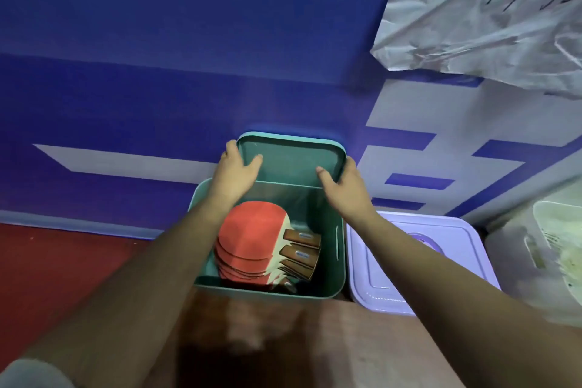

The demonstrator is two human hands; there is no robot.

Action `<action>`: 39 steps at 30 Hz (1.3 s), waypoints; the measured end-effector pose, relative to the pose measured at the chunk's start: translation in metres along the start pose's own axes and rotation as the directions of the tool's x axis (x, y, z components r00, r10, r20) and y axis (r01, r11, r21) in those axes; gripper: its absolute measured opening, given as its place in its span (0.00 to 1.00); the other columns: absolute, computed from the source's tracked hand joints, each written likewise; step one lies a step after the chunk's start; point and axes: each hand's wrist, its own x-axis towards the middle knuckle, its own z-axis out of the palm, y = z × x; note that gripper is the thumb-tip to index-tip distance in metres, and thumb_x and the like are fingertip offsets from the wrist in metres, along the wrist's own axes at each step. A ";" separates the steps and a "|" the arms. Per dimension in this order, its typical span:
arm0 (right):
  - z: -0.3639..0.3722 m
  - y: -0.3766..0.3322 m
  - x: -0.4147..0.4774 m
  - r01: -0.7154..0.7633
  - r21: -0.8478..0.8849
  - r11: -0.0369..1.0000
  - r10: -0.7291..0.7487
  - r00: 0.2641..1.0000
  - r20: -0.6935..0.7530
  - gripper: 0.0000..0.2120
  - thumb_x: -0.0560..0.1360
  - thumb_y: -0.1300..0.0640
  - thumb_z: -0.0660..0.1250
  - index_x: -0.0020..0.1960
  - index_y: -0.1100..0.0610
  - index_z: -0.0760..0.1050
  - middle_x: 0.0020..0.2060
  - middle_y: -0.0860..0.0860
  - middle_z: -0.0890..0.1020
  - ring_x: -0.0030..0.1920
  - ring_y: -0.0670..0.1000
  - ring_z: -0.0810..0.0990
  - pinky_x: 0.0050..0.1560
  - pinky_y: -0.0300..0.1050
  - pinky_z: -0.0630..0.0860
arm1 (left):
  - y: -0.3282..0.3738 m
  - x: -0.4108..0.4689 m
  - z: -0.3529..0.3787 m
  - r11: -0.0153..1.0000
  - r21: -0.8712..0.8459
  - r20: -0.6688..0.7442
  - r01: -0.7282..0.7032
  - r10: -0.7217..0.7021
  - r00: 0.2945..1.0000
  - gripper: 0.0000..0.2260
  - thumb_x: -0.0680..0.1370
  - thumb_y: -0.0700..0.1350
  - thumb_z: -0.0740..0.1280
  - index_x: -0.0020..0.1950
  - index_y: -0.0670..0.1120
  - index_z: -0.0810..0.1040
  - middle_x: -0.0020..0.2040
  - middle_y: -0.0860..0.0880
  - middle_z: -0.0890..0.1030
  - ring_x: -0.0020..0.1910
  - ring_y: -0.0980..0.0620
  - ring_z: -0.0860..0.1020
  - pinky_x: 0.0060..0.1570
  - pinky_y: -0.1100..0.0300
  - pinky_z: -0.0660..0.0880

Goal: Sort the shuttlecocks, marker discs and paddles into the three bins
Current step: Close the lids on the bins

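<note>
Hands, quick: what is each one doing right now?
Left hand: grips the lid by its left edge.
Right hand: grips the lid by its right edge.

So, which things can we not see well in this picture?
Head view:
- purple bin: closed lid hides its contents.
- pale bin: cut by right edge, contents blurred.
- paddles in green bin: stacked, count unclear.
- left hand, right hand: fingers behind green lid.
</note>
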 end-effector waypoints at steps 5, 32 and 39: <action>-0.007 -0.016 -0.015 -0.010 0.161 0.987 0.012 1.000 -0.014 0.25 0.75 0.35 0.60 0.62 0.52 0.68 0.56 0.48 0.78 0.57 0.51 0.77 0.59 0.48 0.73 | 0.005 -0.018 -0.019 0.981 -0.184 -0.130 -0.065 0.041 0.991 0.22 0.82 0.56 0.56 0.72 0.46 0.65 0.69 0.43 0.71 0.67 0.43 0.69 0.63 0.53 0.66; -0.072 -0.018 -0.154 -0.477 0.828 0.295 0.178 0.879 0.443 0.15 0.77 0.68 0.61 0.64 0.68 0.72 0.54 0.63 0.83 0.51 0.62 0.84 0.51 0.59 0.81 | -0.012 -0.220 -0.066 0.956 0.132 -0.215 -0.263 0.287 0.933 0.16 0.77 0.55 0.66 0.62 0.50 0.76 0.62 0.50 0.75 0.65 0.50 0.70 0.67 0.50 0.63; -0.066 0.000 -0.153 -0.375 0.799 0.470 0.204 0.927 0.315 0.24 0.73 0.66 0.72 0.65 0.63 0.66 0.54 0.63 0.82 0.47 0.63 0.85 0.42 0.58 0.82 | -0.064 -0.185 -0.074 0.923 0.160 -0.157 0.349 -0.325 0.933 0.30 0.74 0.60 0.66 0.67 0.41 0.65 0.62 0.37 0.72 0.61 0.36 0.72 0.59 0.45 0.70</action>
